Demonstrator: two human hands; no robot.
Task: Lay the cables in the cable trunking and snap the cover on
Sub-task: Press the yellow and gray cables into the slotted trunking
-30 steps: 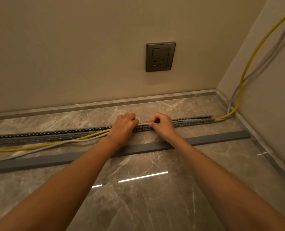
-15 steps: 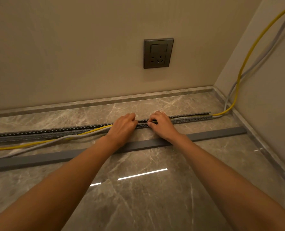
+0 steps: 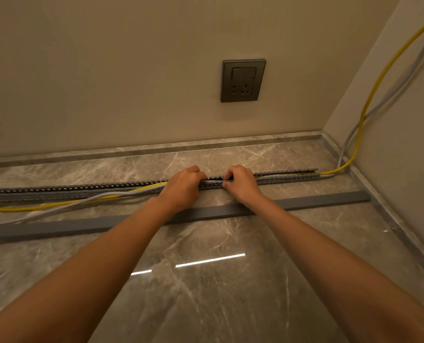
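A long grey slotted trunking (image 3: 287,178) lies on the marble floor, parallel to the back wall. A yellow cable (image 3: 57,204) and a grey cable (image 3: 92,198) come down the right wall and lie inside the trunking's right half. Left of my hands they run out over its front wall onto the floor. My left hand (image 3: 183,188) and my right hand (image 3: 240,183) sit side by side on the trunking's middle, fingers curled over the cables there. The flat grey cover (image 3: 317,202) lies loose on the floor in front, under my forearms.
A dark wall socket (image 3: 242,80) is on the back wall above the trunking. The side wall (image 3: 404,144) closes the corner on the right. A marble skirting (image 3: 156,151) runs along the walls. A light strip reflects on the glossy floor (image 3: 209,260).
The view has shifted slightly. Both hands stay on the middle of the trunking, the right hand's fingers pinching closer on the cables.
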